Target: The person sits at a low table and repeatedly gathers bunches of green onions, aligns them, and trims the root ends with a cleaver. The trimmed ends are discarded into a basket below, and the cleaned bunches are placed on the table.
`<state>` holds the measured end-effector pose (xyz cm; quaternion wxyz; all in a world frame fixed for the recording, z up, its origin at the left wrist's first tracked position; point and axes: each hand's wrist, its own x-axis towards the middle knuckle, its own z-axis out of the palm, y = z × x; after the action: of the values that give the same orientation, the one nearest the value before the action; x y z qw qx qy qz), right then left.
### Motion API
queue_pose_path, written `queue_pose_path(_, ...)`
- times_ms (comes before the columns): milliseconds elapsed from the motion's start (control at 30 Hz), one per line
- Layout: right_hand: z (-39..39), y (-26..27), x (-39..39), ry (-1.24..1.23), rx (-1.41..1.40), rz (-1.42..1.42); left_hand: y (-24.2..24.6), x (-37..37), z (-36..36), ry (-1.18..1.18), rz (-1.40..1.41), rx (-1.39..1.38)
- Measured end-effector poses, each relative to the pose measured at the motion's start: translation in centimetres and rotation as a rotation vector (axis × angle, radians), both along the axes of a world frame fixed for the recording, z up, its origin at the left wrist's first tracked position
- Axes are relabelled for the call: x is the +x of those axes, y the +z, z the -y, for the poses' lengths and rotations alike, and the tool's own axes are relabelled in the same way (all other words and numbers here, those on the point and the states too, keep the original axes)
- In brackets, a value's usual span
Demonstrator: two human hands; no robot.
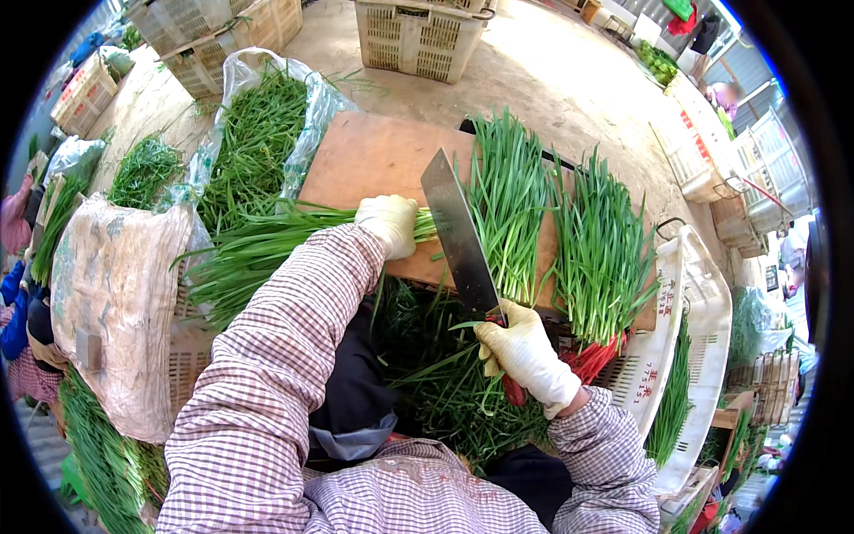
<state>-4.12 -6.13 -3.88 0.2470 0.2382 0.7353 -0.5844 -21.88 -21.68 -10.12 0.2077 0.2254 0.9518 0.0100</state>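
Observation:
My left hand (388,227), in a pale glove, grips a bunch of garlic chives (257,257) near its stem ends. The leaves trail left past the edge of a wooden board (373,157). In my gloved right hand (527,354) is a cleaver (462,233) by its red handle. Its broad blade points up and away, close beside the stem ends; whether it touches them I cannot tell. Right of the blade lies a pile of chives (510,207), stems towards me. Another chive pile (600,247) rests farther right, above some red strips (592,362).
Loose trimmings (467,414) lie below the board. Left of it stands a plastic bag (233,73) stuffed with greens (263,127), near a sack-covered crate (120,300). A white crate (704,320) holding chives is at right. More crates (420,40) stand beyond; other people are at the edges.

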Motion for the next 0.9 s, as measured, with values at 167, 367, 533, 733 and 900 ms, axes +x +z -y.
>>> queue_pose_path(167,1.6,-0.2,0.3,-0.015,0.103,-0.038,0.0,-0.1,0.3,0.011,0.013,0.012)
queue_pose_path(367,0.5,0.0,0.1,-0.037,0.051,-0.001,-0.3,-0.3,0.1,0.01,0.009,0.0)
queue_pose_path(533,-1.2,1.0,-0.7,0.033,-0.004,0.047,-0.3,-0.3,0.1,0.002,-0.013,0.006)
queue_pose_path(733,-0.7,2.3,-0.8,-0.025,-0.003,0.002,0.1,-0.2,0.1,0.008,0.003,0.026)
queue_pose_path(900,-0.5,1.6,-1.0,0.034,0.017,0.056,0.0,-0.4,0.1,0.013,0.024,0.018)
